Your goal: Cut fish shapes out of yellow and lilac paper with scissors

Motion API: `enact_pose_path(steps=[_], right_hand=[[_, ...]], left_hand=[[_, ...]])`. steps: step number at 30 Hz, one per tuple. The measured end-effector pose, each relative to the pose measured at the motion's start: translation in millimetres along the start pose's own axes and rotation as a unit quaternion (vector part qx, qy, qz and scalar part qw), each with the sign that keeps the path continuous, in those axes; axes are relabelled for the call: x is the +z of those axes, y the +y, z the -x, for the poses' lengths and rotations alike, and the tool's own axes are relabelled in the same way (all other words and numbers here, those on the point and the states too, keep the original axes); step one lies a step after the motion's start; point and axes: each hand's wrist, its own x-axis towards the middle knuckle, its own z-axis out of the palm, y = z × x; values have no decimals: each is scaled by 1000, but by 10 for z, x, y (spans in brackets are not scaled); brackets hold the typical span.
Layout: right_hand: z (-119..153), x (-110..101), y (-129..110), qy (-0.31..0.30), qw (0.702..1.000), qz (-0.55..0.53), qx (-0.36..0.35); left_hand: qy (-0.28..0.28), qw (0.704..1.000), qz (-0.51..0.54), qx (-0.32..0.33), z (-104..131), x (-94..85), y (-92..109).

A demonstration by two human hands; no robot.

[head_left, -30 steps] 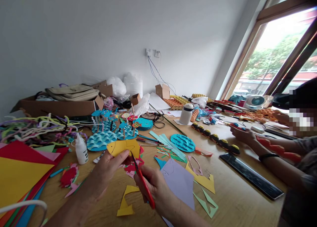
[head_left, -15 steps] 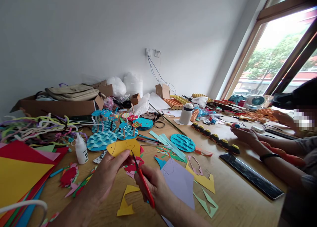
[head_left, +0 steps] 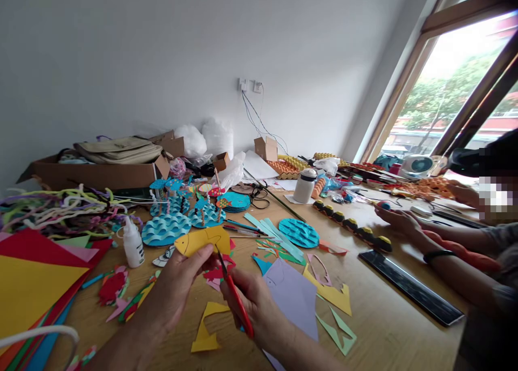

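Observation:
My left hand (head_left: 182,276) pinches a piece of yellow paper (head_left: 200,242) between thumb and fingers. A fish is drawn on it in dark line, its head to the left. Red-handled scissors (head_left: 238,301) are in my right hand (head_left: 259,298), with the blade tips at the paper's right side, by the drawn tail. Below the hands lies a yellow paper offcut (head_left: 208,338). Under my right wrist is a lilac sheet (head_left: 297,292) with another fish outline. Red and pink paper pieces lie just behind my left fingers, partly hidden.
A white glue bottle (head_left: 133,244) stands left, near stacked coloured paper (head_left: 36,279) and pipe cleaners (head_left: 68,209). Blue wavy discs (head_left: 165,230) carry paper fish behind. At right are a black glossy panel (head_left: 410,287) and another person's hands (head_left: 399,220) holding something small.
My hands, the yellow paper and the scissors stay almost in place, with only a very slight shift. The other person's hands at right have moved a little.

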Motion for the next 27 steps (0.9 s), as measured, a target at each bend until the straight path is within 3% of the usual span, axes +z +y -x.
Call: enact_pose_path(steps=[8, 13, 18, 27], right_hand=[[-27, -16, 21, -6, 1000, 19, 3], [-22, -8, 58, -12, 1000, 22, 8], [-26, -1, 111, -21, 1000, 9, 19], [-14, 35, 165, -36, 995, -76, 53]], left_hand=[[-47, 998, 32, -25, -81, -167, 188], [-56, 995, -70, -53, -115, -280, 328], [-81, 987, -122, -62, -113, -246, 349], [-98, 988, -85, -87, -64, -144, 272]])
